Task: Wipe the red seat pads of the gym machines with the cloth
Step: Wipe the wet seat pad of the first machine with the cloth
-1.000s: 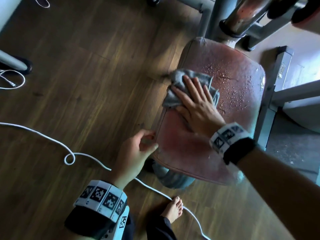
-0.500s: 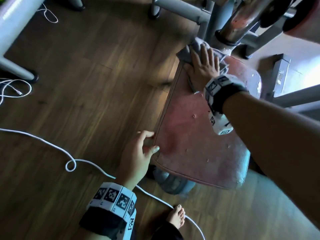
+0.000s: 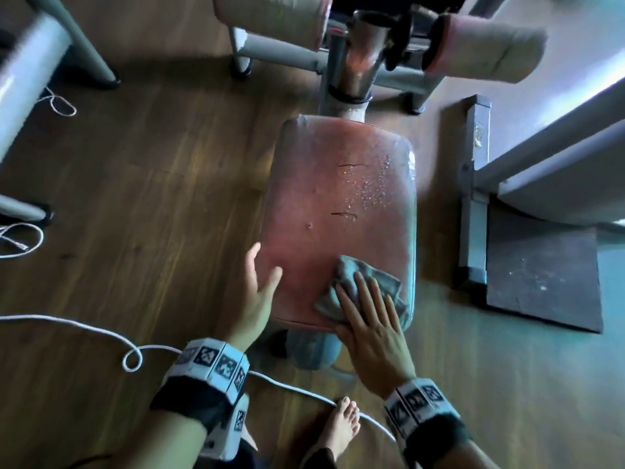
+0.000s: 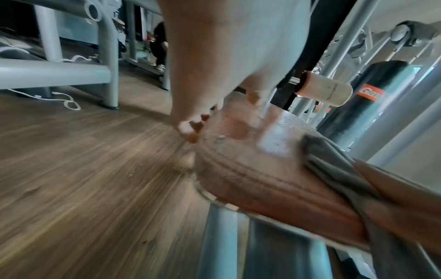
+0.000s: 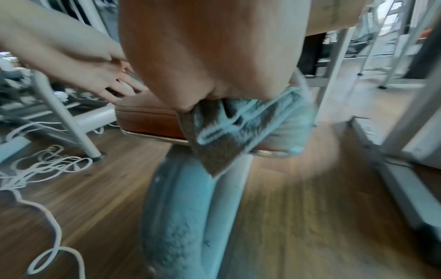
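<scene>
The red seat pad [image 3: 324, 204] fills the middle of the head view, worn, with two small tears and water droplets [image 3: 372, 184] on its far right part. A grey cloth [image 3: 358, 275] lies on the near right corner. My right hand [image 3: 368, 309] presses flat on it with straight fingers. My left hand [image 3: 258, 286] rests against the pad's near left edge, thumb on top, fingers loose. The left wrist view shows the pad's side [image 4: 250, 169] and the cloth [image 4: 334, 169]. In the right wrist view the cloth [image 5: 238, 120] hangs over the front edge, beside my left hand [image 5: 102, 75].
A grey seat post [image 3: 314, 346] stands under the pad's near end. A white cable [image 3: 135, 353] loops over the wood floor past my bare foot [image 3: 341, 428]. Two roller pads [image 3: 270, 18] [image 3: 483, 49] sit beyond the seat. A metal frame [image 3: 473, 198] and dark mat [image 3: 541, 272] lie right.
My right hand has dragged the cloth from the pad's far end back to its near right corner. The left hand has loosened on the left edge. The view has swung to look along the seat.
</scene>
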### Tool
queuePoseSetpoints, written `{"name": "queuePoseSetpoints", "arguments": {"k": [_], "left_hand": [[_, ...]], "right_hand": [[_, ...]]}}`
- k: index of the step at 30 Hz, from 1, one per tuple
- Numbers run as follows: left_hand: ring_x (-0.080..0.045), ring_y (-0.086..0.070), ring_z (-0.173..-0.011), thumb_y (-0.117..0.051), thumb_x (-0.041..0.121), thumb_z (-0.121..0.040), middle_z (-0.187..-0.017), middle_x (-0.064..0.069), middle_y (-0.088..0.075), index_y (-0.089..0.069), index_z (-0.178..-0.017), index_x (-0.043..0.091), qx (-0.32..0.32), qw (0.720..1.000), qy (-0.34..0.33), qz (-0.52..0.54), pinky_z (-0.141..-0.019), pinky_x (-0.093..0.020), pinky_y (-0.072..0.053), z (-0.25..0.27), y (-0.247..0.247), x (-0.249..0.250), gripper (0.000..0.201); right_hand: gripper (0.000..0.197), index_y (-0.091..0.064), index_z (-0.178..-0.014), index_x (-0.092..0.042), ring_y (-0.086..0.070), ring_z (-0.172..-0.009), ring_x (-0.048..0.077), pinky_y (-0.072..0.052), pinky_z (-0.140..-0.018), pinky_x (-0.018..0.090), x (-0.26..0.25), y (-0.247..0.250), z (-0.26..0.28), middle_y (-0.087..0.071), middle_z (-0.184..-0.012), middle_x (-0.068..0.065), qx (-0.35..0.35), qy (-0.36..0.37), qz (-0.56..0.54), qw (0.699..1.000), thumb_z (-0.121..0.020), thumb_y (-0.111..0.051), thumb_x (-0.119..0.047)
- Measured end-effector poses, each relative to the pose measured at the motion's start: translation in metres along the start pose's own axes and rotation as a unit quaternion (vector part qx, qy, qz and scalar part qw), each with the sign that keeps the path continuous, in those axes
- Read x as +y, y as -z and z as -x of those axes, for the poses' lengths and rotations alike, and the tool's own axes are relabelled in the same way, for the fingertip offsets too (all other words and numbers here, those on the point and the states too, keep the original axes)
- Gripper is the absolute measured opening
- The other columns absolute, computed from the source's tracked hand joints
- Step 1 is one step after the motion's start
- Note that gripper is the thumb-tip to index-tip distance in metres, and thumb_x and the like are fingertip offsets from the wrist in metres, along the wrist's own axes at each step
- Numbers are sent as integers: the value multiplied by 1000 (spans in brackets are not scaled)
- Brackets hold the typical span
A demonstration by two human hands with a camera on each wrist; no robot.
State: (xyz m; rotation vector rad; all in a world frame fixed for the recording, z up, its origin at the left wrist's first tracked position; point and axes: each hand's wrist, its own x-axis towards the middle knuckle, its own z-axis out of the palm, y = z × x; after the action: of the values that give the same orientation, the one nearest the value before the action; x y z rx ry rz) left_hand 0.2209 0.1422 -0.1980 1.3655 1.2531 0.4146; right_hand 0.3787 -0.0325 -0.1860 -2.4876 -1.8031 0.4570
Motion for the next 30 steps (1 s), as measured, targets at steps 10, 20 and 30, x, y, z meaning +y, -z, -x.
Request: {"name": "queuePoseSetpoints", "arguments": {"k": [10,20,30], "left_hand": [[-21,18,-150,-60,99,-26,-159,-2,31,46,-127,56,-119,963,58,-235,-120,-57,-4,-37,-20,27,153],[-29,19,-148,-96,52,-38,-156,-15,33,53,-126,43,-118,937,91,-315,-119,-54,0,-37,-26,42,173],[-38,3,-148,-95,54,-34,-157,-21,25,56,-117,49,-101,923,128,-349,-118,-57,-12,-39,-31,48,173]], "right_hand": [[61,-25,-152,-29,-32,-126,33,-34,-103,51,27,19,-39,-27,-147,8,54,-154,-52,985,-97,-42,-50],[59,-32,-148,-29,-47,-100,29,-46,-81,45,32,35,-94,-43,-129,7,33,-84,-29,996,-92,-46,-42],[57,-28,-150,-32,-47,-101,27,-47,-83,43,47,44,-116,-41,-129,4,16,-60,-44,997,-97,-40,-49]]}}
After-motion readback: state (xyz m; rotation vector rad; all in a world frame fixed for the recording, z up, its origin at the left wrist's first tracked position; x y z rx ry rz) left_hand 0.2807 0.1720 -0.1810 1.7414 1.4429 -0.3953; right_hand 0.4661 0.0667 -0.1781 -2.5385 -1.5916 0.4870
